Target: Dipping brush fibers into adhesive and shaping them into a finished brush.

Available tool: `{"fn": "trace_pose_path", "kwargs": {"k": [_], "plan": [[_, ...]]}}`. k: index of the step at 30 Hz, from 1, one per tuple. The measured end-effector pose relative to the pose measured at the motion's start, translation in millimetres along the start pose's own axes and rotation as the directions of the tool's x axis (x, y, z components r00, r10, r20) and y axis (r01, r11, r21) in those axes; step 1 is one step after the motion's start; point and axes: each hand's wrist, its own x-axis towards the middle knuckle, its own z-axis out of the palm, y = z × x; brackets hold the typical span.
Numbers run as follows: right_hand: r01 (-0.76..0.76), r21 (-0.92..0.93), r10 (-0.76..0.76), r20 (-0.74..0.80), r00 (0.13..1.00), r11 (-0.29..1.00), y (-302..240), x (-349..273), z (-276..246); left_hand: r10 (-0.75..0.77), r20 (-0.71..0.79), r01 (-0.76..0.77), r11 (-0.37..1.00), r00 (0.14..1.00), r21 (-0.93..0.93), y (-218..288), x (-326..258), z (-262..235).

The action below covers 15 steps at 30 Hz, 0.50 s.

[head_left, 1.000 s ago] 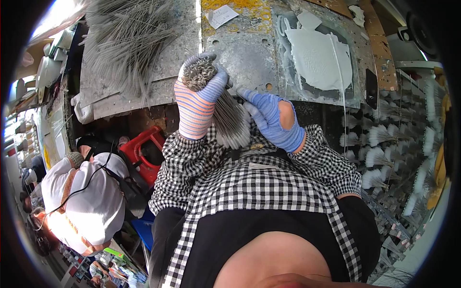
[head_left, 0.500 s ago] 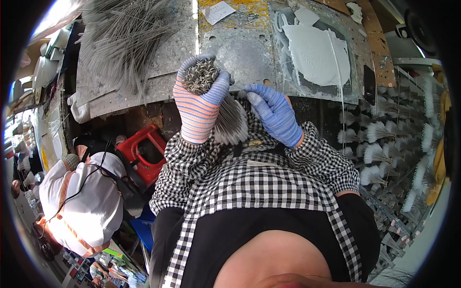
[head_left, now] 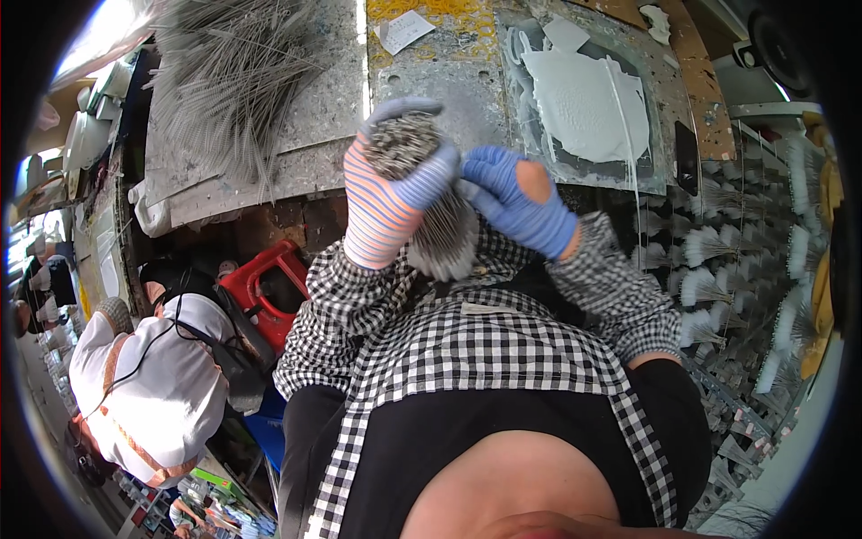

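My left hand (head_left: pixel 384 211), in an orange-and-grey striped glove, is wrapped round a thick bundle of thin wire brushes (head_left: pixel 444 241). The looped wire ends stick up above the thumb and fingers, and the pale bristly ends hang below toward my apron. My right hand (head_left: pixel 525 199) wears a blue striped glove with a hole that bares some skin. Its fingers are bent and pressed together at the bundle's right side, close to the left thumb. Whatever lies between those fingertips is too small to make out.
A heap of loose grey wire brushes (head_left: pixel 229 90) covers the worktable's left. White paste (head_left: pixel 588 103) is spread on a board at right, near a dark phone (head_left: pixel 686 148). Fan-shaped white brushes (head_left: pixel 705 278) hang at far right. A person in white (head_left: pixel 148 377) sits by a red stool (head_left: pixel 260 287).
My left hand and the bundle have shifted slightly right, and the bundle has turned a little. The right hand has rolled over, its fingers now up against the bundle.
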Motion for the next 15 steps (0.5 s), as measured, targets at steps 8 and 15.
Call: {"fn": "trace_pose_path", "kwargs": {"k": [8,15], "plan": [[0.306,0.017,-0.303,-0.081,0.949,0.952,-32,100,-115,0.587,0.283,-0.651,0.702,0.758,0.289,7,48,21],[0.311,0.194,-0.229,-0.356,0.906,0.93,-93,133,-166,0.413,0.272,-0.473,0.855,0.869,0.213,-17,77,17]]}}
